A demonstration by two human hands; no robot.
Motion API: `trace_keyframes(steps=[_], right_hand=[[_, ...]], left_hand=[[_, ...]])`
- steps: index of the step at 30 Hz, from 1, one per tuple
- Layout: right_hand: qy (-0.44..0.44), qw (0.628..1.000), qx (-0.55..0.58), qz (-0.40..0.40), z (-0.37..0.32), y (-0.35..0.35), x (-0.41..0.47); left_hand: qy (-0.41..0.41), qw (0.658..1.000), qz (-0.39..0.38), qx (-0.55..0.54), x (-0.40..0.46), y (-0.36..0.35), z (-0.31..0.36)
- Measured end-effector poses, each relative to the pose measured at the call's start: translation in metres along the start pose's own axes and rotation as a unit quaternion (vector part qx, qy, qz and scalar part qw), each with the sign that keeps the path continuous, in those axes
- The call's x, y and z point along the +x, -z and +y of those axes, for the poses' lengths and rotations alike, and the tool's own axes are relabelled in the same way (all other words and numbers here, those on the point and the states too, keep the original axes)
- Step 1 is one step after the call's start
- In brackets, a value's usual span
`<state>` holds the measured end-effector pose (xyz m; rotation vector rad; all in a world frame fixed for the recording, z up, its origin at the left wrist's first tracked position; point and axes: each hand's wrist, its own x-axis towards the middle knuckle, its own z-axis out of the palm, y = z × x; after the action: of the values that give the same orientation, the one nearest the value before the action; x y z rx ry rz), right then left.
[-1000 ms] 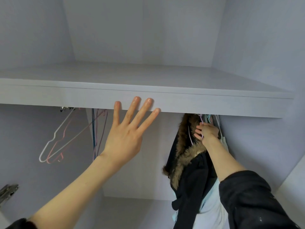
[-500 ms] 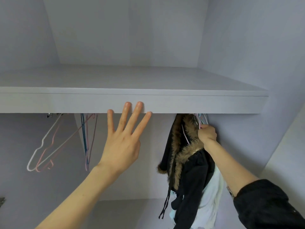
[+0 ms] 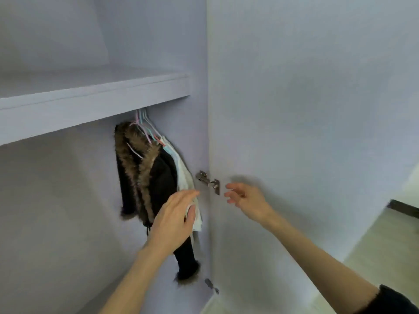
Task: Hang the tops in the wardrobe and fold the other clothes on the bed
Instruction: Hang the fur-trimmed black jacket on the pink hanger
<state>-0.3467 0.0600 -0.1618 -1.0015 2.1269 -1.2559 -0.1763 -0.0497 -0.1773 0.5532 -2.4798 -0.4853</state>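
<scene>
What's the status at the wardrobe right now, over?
Left hand open, fingers straight, in front of the hanging clothes. Right hand open, holding nothing, near the door hinge. Fur-trimmed black coat and white top on hangers. Nothing in the way.

Metal door hinge point(image 3: 208, 181) at mid-height, smaller fitting point(image 3: 211, 286) lower down, pale floor point(image 3: 385, 250) at right

A pale lilac wardrobe shelf point(image 3: 95, 103) runs from the left edge to the right side wall, its top bare where it shows. Under its right end, hangers point(image 3: 145, 125) hook up out of sight behind the shelf front, carrying a fur-trimmed black coat point(image 3: 145, 177) and pale tops point(image 3: 184, 177) just right of it.
</scene>
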Motion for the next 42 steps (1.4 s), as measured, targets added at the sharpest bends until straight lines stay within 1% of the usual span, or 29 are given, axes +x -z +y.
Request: trace_keyframes(steps=[2,5,6,7,10,14,17,20,22,23,25,28,32,34,36,39,42], right_hand=[[-0.047,0.998,0.005,0.044,0.029,0.025,-0.050],[-0.104,0.989,0.013,0.108,0.063,0.062,-0.127],[-0.126,0.982,0.018,0.141,0.075,0.077,-0.162],[-0.134,0.978,0.025,0.158,0.081,0.085,-0.178],[-0.174,0.951,0.044,0.253,0.105,0.119,-0.261],[-0.229,0.900,0.075,0.364,0.132,0.152,-0.378],[-0.266,0.849,0.092,0.446,0.151,0.168,-0.470],[-0.303,0.797,0.114,0.510,0.168,0.175,-0.560],[-0.321,0.769,0.121,0.540,0.179,0.178,-0.607],[-0.333,0.748,0.120,0.562,0.186,0.180,-0.643],[-0.347,0.724,0.123,0.583,0.197,0.185,-0.686],[-0.376,0.683,0.122,0.614,0.225,0.197,-0.768],[-0.427,0.640,0.099,0.631,0.272,0.208,-0.849],[-0.470,0.627,0.083,0.616,0.295,0.213,-0.881],[-0.515,0.624,0.078,0.582,0.318,0.218,-0.910],[-0.572,0.609,0.068,0.545,0.350,0.230,-0.948],[-0.615,0.590,0.068,0.519,0.388,0.236,-0.973]], left_hand=[[-0.039,0.997,-0.054,-0.039,-0.008,-0.027,0.028],[-0.099,0.983,-0.121,-0.100,-0.022,-0.062,0.083],[-0.124,0.974,-0.149,-0.119,-0.030,-0.077,0.110],[-0.139,0.968,-0.164,-0.127,-0.035,-0.084,0.124],[-0.222,0.939,-0.207,-0.159,-0.059,-0.113,0.189],[-0.327,0.883,-0.270,-0.200,-0.100,-0.143,0.281],[-0.399,0.832,-0.317,-0.221,-0.141,-0.167,0.354],[-0.452,0.780,-0.361,-0.239,-0.192,-0.190,0.424],[-0.478,0.749,-0.388,-0.245,-0.223,-0.203,0.462],[-0.495,0.726,-0.407,-0.250,-0.248,-0.214,0.490],[-0.512,0.700,-0.432,-0.247,-0.279,-0.227,0.524],[-0.541,0.651,-0.474,-0.241,-0.341,-0.255,0.590],[-0.571,0.605,-0.508,-0.222,-0.409,-0.293,0.650],[-0.583,0.581,-0.531,-0.200,-0.433,-0.313,0.670],[-0.587,0.562,-0.556,-0.176,-0.453,-0.334,0.687],[-0.586,0.546,-0.580,-0.151,-0.474,-0.366,0.717],[-0.591,0.538,-0.587,-0.128,-0.494,-0.402,0.753]])
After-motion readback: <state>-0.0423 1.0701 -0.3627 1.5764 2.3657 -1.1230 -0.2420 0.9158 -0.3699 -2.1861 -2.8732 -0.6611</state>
